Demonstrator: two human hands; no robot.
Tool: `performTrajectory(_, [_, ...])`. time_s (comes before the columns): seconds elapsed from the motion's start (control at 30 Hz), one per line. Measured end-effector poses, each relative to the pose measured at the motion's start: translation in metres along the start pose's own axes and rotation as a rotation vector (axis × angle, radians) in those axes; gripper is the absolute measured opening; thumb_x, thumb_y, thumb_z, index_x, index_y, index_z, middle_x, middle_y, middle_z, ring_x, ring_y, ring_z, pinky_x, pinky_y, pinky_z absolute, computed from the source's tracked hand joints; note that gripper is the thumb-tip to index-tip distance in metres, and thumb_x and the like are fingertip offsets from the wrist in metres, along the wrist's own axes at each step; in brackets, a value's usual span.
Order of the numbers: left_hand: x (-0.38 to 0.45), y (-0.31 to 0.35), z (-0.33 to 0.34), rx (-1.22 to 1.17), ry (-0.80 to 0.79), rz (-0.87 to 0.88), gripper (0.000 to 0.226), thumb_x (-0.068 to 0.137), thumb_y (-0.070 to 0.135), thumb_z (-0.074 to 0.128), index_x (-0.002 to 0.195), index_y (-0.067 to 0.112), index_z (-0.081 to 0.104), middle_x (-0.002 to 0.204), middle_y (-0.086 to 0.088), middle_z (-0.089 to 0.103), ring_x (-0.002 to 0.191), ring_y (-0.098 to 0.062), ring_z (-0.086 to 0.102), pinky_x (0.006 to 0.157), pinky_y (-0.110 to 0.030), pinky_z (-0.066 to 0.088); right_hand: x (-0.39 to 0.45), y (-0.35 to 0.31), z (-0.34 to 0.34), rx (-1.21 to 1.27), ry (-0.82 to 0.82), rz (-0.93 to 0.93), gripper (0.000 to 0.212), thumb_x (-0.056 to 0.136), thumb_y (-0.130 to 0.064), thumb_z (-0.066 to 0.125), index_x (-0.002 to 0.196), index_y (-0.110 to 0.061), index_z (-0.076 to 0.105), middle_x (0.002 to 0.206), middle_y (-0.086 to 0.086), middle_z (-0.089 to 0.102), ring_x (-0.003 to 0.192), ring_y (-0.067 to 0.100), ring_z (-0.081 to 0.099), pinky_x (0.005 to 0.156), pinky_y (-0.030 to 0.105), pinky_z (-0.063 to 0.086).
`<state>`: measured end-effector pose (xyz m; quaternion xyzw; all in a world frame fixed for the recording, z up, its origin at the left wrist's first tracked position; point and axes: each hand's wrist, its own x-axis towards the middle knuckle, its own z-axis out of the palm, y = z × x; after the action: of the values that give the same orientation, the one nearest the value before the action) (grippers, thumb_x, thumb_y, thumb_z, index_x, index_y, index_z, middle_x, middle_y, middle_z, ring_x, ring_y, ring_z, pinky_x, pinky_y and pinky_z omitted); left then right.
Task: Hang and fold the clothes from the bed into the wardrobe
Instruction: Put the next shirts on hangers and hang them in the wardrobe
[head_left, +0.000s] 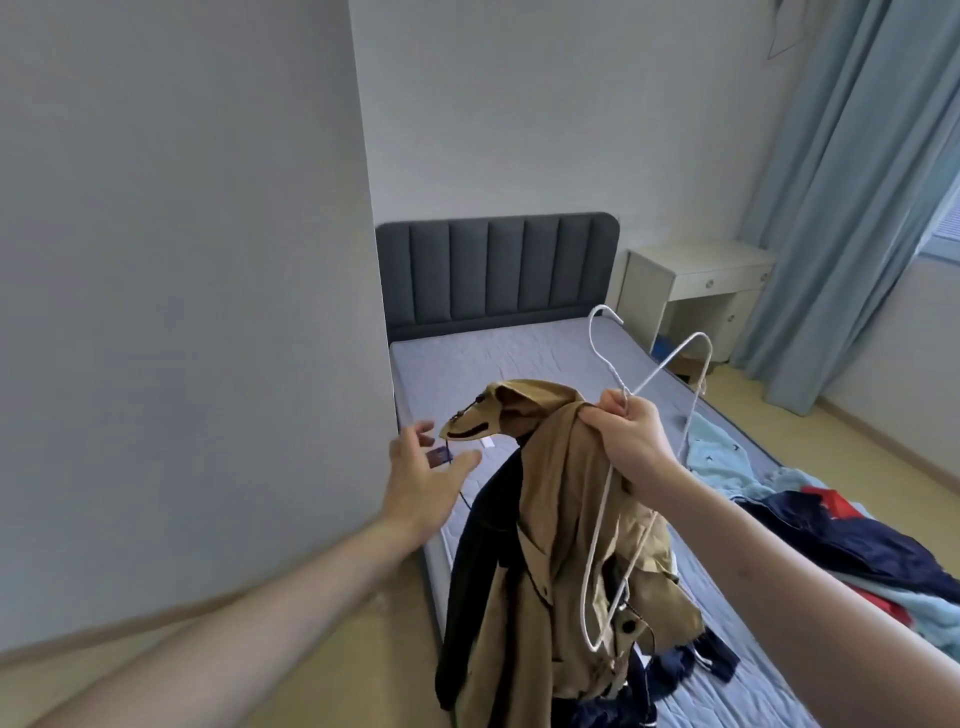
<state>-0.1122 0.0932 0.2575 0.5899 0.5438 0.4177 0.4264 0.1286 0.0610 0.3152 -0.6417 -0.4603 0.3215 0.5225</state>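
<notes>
My right hand (626, 434) grips a tan jacket (563, 545) with dark navy lining at its collar, together with a white wire hanger (670, 364), and holds both up above the bed (519, 358). The hanger's hook points up and its frame hangs down in front of the jacket. My left hand (423, 467) is open, fingers spread, just left of the jacket's hood flap, apart from it. A small dark tag dangles on a cord near that hand. More clothes (831, 535), light blue, navy and red, lie heaped on the bed's right side.
A large grey panel or wall (182, 286) stands close on the left. The grey padded headboard (498, 270) is at the far end, a cream bedside desk (701, 291) to its right, and blue curtains (852, 208) by the window. Wooden floor runs along both sides of the bed.
</notes>
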Motion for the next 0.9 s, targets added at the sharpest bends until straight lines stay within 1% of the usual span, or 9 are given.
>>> performTrajectory(0.07, [-0.037,-0.033,0.014,0.064,0.012,-0.004,0.049,0.076,0.042,0.080,0.106,0.040,0.041,0.111,0.017,0.045,0.096,-0.007,0.056,0.075,-0.011,0.042,-0.001,0.002,0.003,0.023,0.008,0.027,0.047,0.087,-0.010,0.063,0.061,-0.028,0.028,0.059,-0.007,0.030,0.058,0.011,0.032,0.059,0.031,0.031])
performTrajectory(0.2, [-0.076,-0.068,0.049,0.348,-0.498,-0.102,0.078,0.058,0.066,0.079,0.123,0.040,0.044,0.124,0.015,0.049,0.112,-0.003,0.055,0.094,-0.014,0.044,-0.001,-0.002,0.016,0.068,-0.025,0.082,0.048,0.087,-0.009,0.063,0.060,-0.028,0.028,0.062,-0.003,0.031,0.061,0.014,0.033,0.060,0.032,0.033])
performTrajectory(0.27, [-0.069,-0.071,0.063,0.327,-0.462,-0.078,0.086,0.063,0.065,0.077,0.134,0.034,0.042,0.128,0.015,0.047,0.118,-0.008,0.054,0.100,-0.026,0.047,-0.002,-0.004,0.022,0.081,-0.069,0.111,0.050,0.088,-0.010,0.065,0.058,-0.029,0.030,0.059,-0.005,0.034,0.056,0.011,0.036,0.058,0.028,0.036])
performTrajectory(0.43, [-0.033,-0.075,0.054,0.252,-0.225,-0.028,0.002,0.080,0.040,0.056,0.080,0.038,0.057,0.077,0.016,0.063,0.080,-0.014,0.062,0.069,-0.033,0.050,-0.004,-0.006,0.015,0.042,-0.123,0.128,0.049,0.090,-0.010,0.065,0.061,-0.028,0.030,0.056,-0.006,0.034,0.049,0.007,0.037,0.051,0.022,0.037])
performTrajectory(0.53, [0.001,-0.081,0.031,0.082,-0.104,-0.167,0.025,0.092,0.011,0.065,0.075,0.030,0.068,0.075,0.008,0.069,0.083,-0.018,0.065,0.068,-0.022,0.047,-0.005,0.000,-0.011,0.001,-0.169,0.142,0.049,0.093,-0.010,0.065,0.063,-0.027,0.031,0.059,-0.004,0.032,0.052,0.009,0.034,0.054,0.023,0.035])
performTrajectory(0.6, [0.027,-0.077,0.009,-0.067,-0.042,-0.257,0.019,0.090,0.006,0.073,0.080,0.022,0.075,0.072,0.005,0.069,0.078,-0.015,0.061,0.068,-0.022,0.046,-0.005,0.009,-0.029,-0.062,-0.226,0.168,0.045,0.094,-0.013,0.067,0.066,-0.025,0.035,0.063,0.000,0.033,0.057,0.011,0.036,0.063,0.027,0.037])
performTrajectory(0.67, [0.046,-0.060,-0.013,-0.150,-0.022,-0.255,0.004,0.086,0.018,0.081,0.084,0.016,0.079,0.068,0.011,0.072,0.072,-0.011,0.065,0.061,-0.019,0.050,-0.002,0.019,-0.044,-0.180,-0.244,0.188,0.042,0.093,-0.017,0.069,0.067,-0.025,0.038,0.064,0.001,0.034,0.060,0.013,0.037,0.069,0.032,0.038])
performTrajectory(0.8, [0.063,-0.006,-0.036,-0.251,-0.102,-0.156,0.040,0.088,0.045,0.076,0.088,0.005,0.076,0.086,-0.007,0.078,0.079,-0.023,0.076,0.069,-0.030,0.059,0.004,0.033,-0.059,-0.424,-0.341,0.188,0.047,0.094,-0.027,0.070,0.063,-0.028,0.034,0.060,-0.006,0.034,0.058,0.011,0.035,0.066,0.031,0.035])
performTrajectory(0.9, [0.067,0.038,-0.037,-0.020,-0.092,0.080,0.047,0.095,0.045,0.065,0.063,0.012,0.055,0.058,0.009,0.058,0.055,-0.007,0.057,0.055,-0.015,0.040,0.004,0.037,-0.059,-0.593,-0.398,0.181,0.050,0.095,-0.030,0.069,0.062,-0.026,0.032,0.059,-0.006,0.037,0.061,0.015,0.048,0.068,0.037,0.048])
